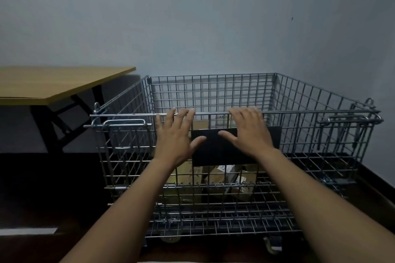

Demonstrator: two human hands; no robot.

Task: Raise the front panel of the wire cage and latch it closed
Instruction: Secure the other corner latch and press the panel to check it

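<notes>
A silver wire cage [310,100] on casters stands against the wall. Its front panel [132,156] is upright, with the top bar level with the side rims. A black plate [215,151] hangs on the panel's middle. My left hand [176,136] and my right hand [249,131] lie flat against the panel with fingers spread, fingertips at the top bar, gripping nothing. A sliding latch loop [124,123] sits at the panel's top left and another latch [346,119] at the top right. Whether either latch is engaged I cannot tell.
A yellow-topped table [55,83] with black legs stands to the left of the cage. Cardboard boxes [215,174] lie inside on the cage floor. The grey wall [192,28] is right behind, and the floor is dark.
</notes>
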